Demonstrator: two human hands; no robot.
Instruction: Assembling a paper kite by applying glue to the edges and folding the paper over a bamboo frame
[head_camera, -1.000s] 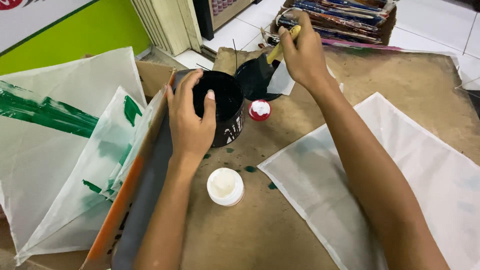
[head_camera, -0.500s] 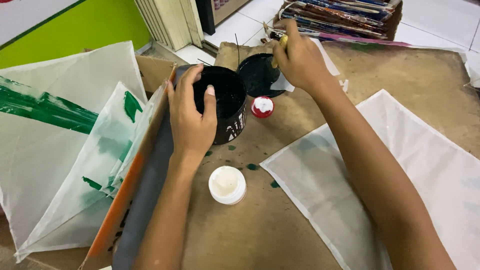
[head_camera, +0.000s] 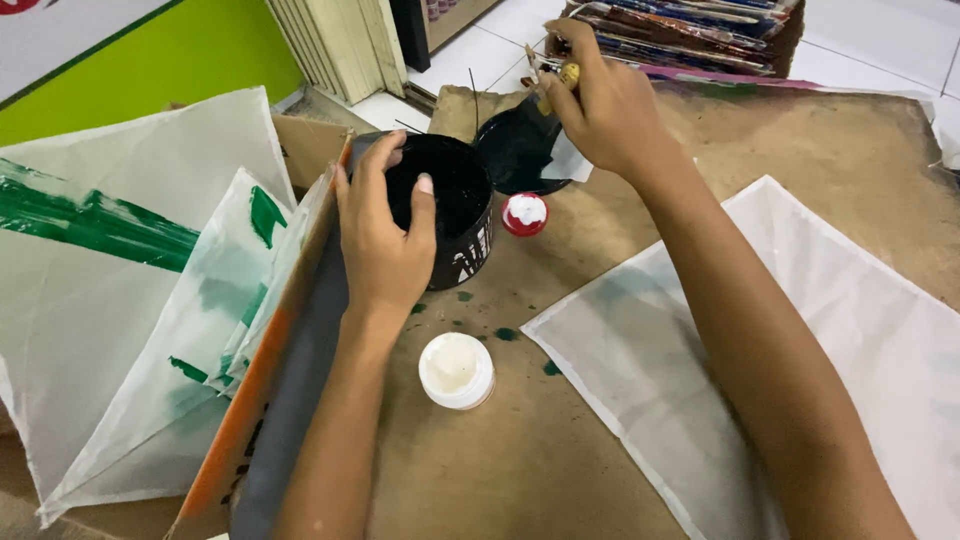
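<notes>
White tiled floor (head_camera: 880, 40) across the upper right of the frame. Green wall panel (head_camera: 150, 70) at upper left, white band above it. Cream slatted panels (head_camera: 340, 45) lean at top centre, beside a dark shelf unit (head_camera: 430, 25). Lighting even and bright.

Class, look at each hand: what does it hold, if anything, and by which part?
The left hand grips the black can by its rim and side. The right hand holds a brush by its yellowish handle.
</notes>
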